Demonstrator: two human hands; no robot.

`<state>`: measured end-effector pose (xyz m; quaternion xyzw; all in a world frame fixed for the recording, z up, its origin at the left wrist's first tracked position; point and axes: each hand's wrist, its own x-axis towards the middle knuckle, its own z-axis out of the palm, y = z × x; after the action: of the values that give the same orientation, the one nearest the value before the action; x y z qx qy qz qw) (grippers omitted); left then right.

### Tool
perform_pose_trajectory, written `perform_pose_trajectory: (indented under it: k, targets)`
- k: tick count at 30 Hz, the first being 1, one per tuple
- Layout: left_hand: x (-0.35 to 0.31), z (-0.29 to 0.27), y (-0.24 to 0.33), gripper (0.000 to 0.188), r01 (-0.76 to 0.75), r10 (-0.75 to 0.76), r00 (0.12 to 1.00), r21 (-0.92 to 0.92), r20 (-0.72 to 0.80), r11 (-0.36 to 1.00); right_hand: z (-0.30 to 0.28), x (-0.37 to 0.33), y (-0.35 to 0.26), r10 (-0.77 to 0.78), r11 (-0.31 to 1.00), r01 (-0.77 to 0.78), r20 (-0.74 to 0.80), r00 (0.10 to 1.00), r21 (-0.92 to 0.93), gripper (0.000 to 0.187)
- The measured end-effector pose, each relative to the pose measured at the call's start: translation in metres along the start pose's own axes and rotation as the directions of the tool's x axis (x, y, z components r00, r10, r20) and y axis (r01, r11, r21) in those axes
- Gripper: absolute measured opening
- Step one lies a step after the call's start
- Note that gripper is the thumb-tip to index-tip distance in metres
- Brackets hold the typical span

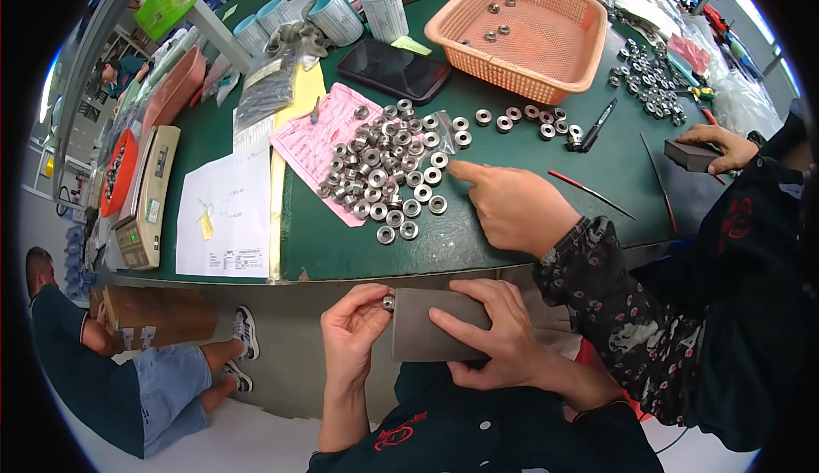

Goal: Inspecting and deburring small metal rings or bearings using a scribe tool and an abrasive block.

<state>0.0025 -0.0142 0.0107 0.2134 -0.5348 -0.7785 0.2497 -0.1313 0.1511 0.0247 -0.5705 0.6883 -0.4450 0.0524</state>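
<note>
Below the table edge, my left hand (pixel 351 330) pinches a small shiny metal ring (pixel 388 302) between thumb and fingertips. My right hand (pixel 505 332) grips a grey rectangular block (pixel 418 328), fingers spread across its face and thumb beneath. The ring sits against the block's upper left corner. On the green table (pixel 486 255) ahead lies a heap of similar metal rings (pixel 375 162), partly on a pink bubble-wrap sheet (pixel 311 127). A co-worker's hand (pixel 516 208) in a flowered sleeve touches the table beside the heap; their other hand (pixel 725 145) holds a dark grey block (pixel 691 156).
An orange plastic basket (pixel 580 38) with several rings stands at the back. Nearer lie a black phone-like device (pixel 392 70), a black marker (pixel 600 123) and a red thin tool (pixel 589 194). Papers (pixel 226 217) and a scale (pixel 149 208) are at left. Another person (pixel 94 371) crouches by a carton.
</note>
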Motion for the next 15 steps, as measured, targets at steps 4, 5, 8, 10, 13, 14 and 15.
perform_pose_trajectory:
  k: [4,5,8,10,13,14,15]
  targets:
    - [0.001,0.002,0.004,0.030,-0.020,0.026,0.994,0.055,-0.110,0.998,0.000,0.000,-0.001,-0.025,1.000,0.025,-0.019,1.000,0.014,0.066]
    - [0.003,0.003,0.004,0.030,-0.019,0.025,0.994,0.054,-0.110,0.998,0.000,0.000,-0.001,-0.024,0.999,0.024,-0.012,1.000,0.021,0.066]
    - [0.007,0.003,0.003,0.031,-0.144,0.192,0.969,0.270,-0.158,0.952,0.001,0.000,0.000,-0.028,0.999,0.029,-0.013,1.000,0.043,0.064]
    - [0.016,0.004,0.005,0.031,-0.293,0.411,0.906,0.558,-0.096,0.776,0.003,-0.001,0.000,-0.027,0.998,0.028,-0.005,1.000,0.064,0.062]
    - [0.032,0.007,0.013,0.031,-0.348,0.543,0.839,0.799,0.033,0.491,0.001,-0.002,-0.001,-0.012,0.997,0.011,0.019,1.000,0.073,0.064]
    - [0.039,0.011,0.016,0.029,-0.356,0.568,0.820,0.836,0.065,0.417,0.000,-0.002,-0.001,-0.008,0.997,0.007,0.019,1.000,0.072,0.064]
    - [0.042,0.010,0.018,0.030,-0.345,0.575,0.814,0.863,0.081,0.368,0.002,-0.002,0.000,-0.012,0.997,0.011,0.014,1.000,0.076,0.064]
